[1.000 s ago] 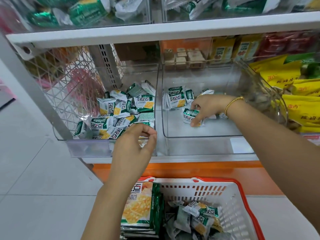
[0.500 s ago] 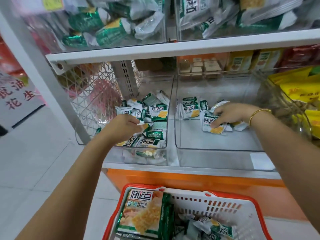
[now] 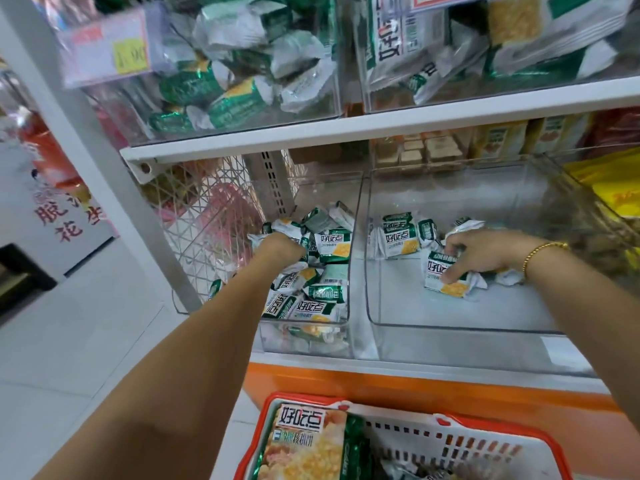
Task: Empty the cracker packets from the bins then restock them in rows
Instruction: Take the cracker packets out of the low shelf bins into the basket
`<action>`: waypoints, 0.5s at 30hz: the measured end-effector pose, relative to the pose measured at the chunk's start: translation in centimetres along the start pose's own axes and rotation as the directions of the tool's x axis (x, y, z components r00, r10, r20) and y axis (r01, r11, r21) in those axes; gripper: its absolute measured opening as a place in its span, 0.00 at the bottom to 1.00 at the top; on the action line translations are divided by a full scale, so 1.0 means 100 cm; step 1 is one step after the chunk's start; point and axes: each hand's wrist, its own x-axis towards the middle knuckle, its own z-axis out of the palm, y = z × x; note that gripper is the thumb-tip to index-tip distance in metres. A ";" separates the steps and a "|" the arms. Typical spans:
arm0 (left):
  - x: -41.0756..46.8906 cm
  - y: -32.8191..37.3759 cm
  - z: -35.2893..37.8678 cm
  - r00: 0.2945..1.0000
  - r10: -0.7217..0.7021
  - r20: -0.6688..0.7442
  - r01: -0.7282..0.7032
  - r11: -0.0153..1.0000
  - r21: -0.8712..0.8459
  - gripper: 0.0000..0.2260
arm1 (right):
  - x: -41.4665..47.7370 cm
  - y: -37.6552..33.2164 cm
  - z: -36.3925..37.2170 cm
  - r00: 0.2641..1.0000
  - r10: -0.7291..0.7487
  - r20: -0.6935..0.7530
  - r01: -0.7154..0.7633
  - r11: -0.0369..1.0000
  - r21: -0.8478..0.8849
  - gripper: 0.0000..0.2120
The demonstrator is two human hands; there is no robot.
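Clear bins (image 3: pixel 467 317), left hand (image 3: pixel 281 247) among packets (image 3: pixel 313 294), right hand (image 3: pixel 485 252) holding packet (image 3: pixel 446 280)

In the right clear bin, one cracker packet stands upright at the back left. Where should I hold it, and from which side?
Probably pinch the cracker packet across its top edge, coming from above and the front: it stands upright, face forward, with the bin wall close on its left and a second packet on its right.

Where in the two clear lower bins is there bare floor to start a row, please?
The right bin is bare across its front half, from the front wall to the cracker packet under the right hand. Its back left corner holds a few packets. The left bin is crowded.
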 end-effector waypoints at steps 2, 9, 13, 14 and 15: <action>-0.001 0.002 0.002 0.998 -0.065 0.012 0.066 0.992 -0.110 0.16 | 0.000 0.001 0.002 1.000 -0.012 0.003 0.012 1.000 -0.004 0.20; 0.003 0.007 0.001 0.972 -0.117 0.206 0.169 0.951 -0.259 0.28 | -0.002 0.002 0.004 0.999 -0.003 0.045 0.000 0.998 0.071 0.24; 0.009 0.000 -0.006 0.922 -0.137 0.363 0.240 0.937 -0.254 0.19 | -0.002 0.003 0.006 0.998 0.038 0.047 -0.044 0.991 0.128 0.44; 0.011 -0.003 -0.008 0.907 -0.134 0.399 0.239 0.944 -0.226 0.17 | -0.002 0.004 0.006 0.999 0.020 0.048 -0.027 0.988 0.155 0.46; 0.010 -0.005 -0.011 0.898 -0.135 0.419 0.233 0.953 -0.194 0.15 | -0.001 0.004 0.006 0.999 -0.010 0.050 0.001 0.986 0.169 0.45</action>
